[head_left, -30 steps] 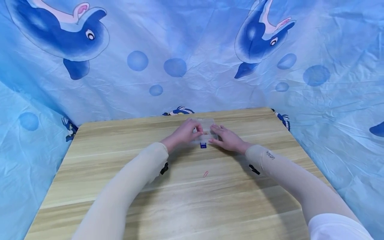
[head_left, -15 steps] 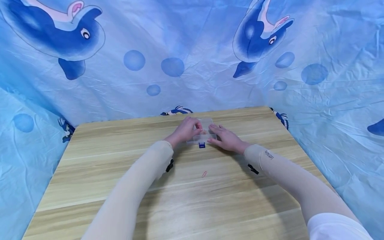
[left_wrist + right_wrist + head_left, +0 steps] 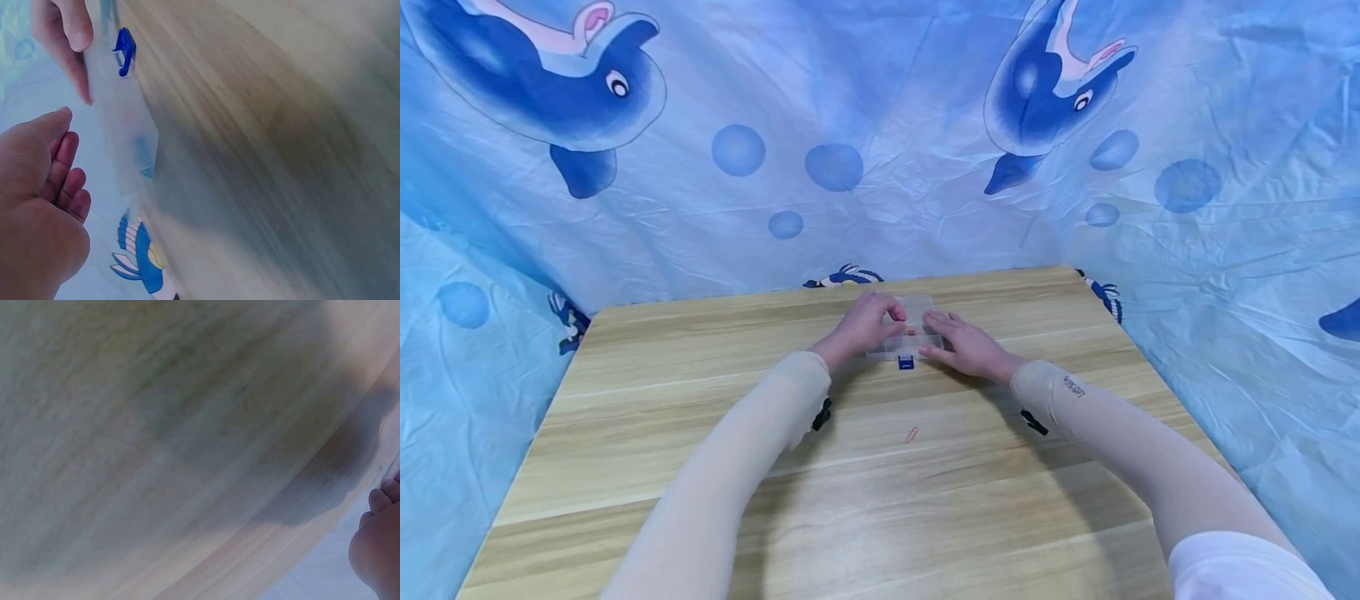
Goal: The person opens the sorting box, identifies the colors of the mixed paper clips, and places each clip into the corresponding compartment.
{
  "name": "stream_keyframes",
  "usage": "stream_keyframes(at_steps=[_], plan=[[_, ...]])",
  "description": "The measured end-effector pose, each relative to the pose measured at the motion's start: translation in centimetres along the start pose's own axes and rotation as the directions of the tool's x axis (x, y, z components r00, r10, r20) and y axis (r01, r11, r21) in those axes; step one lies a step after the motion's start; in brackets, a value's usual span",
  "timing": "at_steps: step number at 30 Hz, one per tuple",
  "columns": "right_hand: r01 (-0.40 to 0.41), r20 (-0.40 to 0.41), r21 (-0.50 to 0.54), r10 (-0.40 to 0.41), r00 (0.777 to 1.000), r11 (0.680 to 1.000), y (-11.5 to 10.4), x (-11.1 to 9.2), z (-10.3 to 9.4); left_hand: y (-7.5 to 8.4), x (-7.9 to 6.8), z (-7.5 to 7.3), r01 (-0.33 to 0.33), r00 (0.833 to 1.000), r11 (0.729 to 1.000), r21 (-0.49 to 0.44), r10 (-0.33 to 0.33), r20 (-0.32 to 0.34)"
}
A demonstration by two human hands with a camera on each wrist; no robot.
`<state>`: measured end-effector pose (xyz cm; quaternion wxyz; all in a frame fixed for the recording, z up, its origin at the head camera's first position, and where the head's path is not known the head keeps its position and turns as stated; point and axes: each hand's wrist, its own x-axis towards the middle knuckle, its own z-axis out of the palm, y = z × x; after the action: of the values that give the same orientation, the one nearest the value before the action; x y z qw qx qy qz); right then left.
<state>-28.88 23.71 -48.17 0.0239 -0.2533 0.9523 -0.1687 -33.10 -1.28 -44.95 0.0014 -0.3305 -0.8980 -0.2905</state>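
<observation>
A clear plastic compartment box with a blue latch lies near the table's far edge, its lid opened back. Several small reddish-orange pieces, perhaps paper clips, lie in a middle compartment. Over the box's left part is my left hand, thumb and index finger bent towards each other; I cannot tell whether they pinch something small. My right hand rests with fairly straight fingers along the box's right side, thumb at its front corner. The left wrist view shows the box edge-on beside the left hand.
A pink paper clip lies alone on the wooden table, nearer to me than the box. Blue cloth printed with dolphins hangs behind the table and at both sides.
My left fingertips have drawn slightly back to the left and up from the orange pieces, which show more plainly now. The right hand and the pink clip stay in place.
</observation>
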Motion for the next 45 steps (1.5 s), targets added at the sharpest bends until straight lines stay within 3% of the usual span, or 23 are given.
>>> stream_keyframes(at_steps=[6, 15, 23, 36, 45], plan=[[0.005, -0.006, 0.006, -0.005, 1.000, 1.000, 0.2, -0.1, -0.1, 1.0, -1.5, -0.8, -0.050, 0.998, 0.998, -0.046, 0.051, 0.026], [-0.002, -0.002, -0.007, 0.002, 1.000, 1.000, 0.2, -0.3, -0.3, 2.5, -5.0, -0.9, -0.090, 0.995, 0.992, -0.092, 0.094, 0.033], [-0.025, 0.013, -0.029, 0.025, 1.000, 0.999, 0.2, -0.3, -0.3, 4.1, -8.1, -0.6, -0.066, 0.996, 0.987, -0.150, 0.074, 0.048], [-0.027, 0.016, -0.017, 0.027, 1.000, 1.000, -0.2, -0.3, -0.4, 5.3, -11.3, 2.0, 0.014, 0.999, 0.991, -0.134, -0.007, 0.054], [-0.037, 0.030, -0.012, 0.038, 0.999, 0.999, -0.5, 0.0, -0.3, 5.9, -12.7, 3.6, 0.020, 0.996, 0.996, -0.087, -0.012, 0.090]])
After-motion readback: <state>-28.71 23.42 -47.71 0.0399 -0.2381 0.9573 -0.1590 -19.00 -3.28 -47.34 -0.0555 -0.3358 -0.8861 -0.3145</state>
